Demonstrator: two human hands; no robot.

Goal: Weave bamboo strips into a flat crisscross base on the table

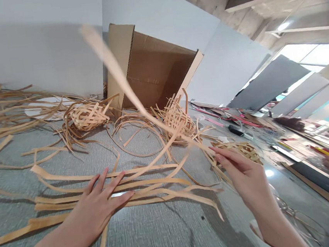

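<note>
Spreading open across several pale strips (158,181) on the desk (152,233), the left hand (100,209) seemingly presses them to prevent shifting. The right hand (251,181) has its grip closed on one long strip (132,96), apparently to hold it clear.

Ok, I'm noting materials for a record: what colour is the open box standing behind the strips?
Plain cardboard brown; the box shows best in the head view.

head-worn camera, facing forward and down, close above both hands (101,209)
</note>
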